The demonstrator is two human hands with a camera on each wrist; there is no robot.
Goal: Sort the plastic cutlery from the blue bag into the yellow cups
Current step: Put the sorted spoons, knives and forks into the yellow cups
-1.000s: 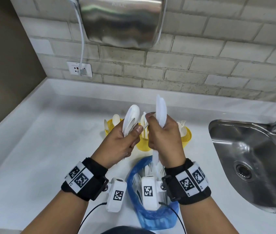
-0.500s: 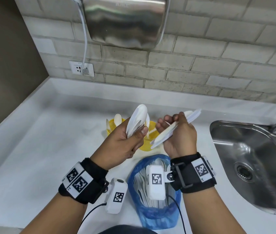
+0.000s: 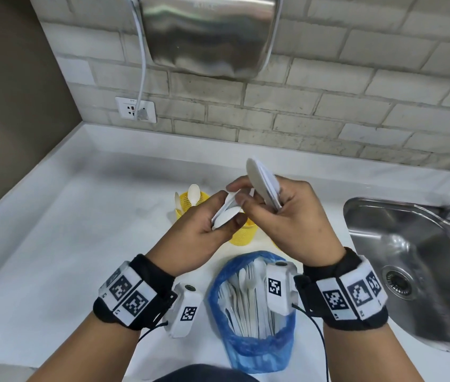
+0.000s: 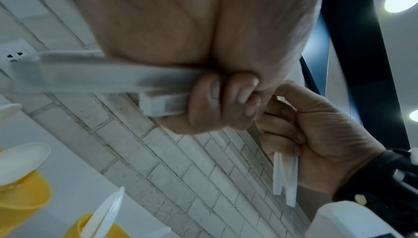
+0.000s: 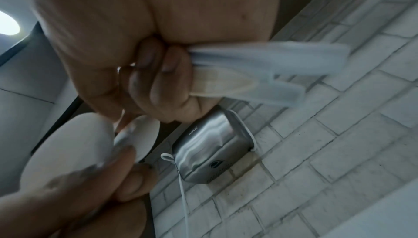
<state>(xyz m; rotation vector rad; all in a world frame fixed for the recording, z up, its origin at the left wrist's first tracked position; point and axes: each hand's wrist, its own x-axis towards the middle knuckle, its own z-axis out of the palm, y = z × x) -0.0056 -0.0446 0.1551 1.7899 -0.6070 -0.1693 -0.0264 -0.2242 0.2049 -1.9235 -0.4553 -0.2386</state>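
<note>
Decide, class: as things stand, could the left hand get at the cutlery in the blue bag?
Probably not yet. The bag lies open just beside the left hand, nothing over its mouth, but that hand already grips white cutlery and has no free fingers.

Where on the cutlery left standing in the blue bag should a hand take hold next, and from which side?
Judging by its pose, from above: the blue bag stands open-topped on the counter, and the cutlery inside stands with heads up. Pinch one piece by its neck, just under the head, and lift straight out. Both hands hold bundles now, so one must empty first.
</note>
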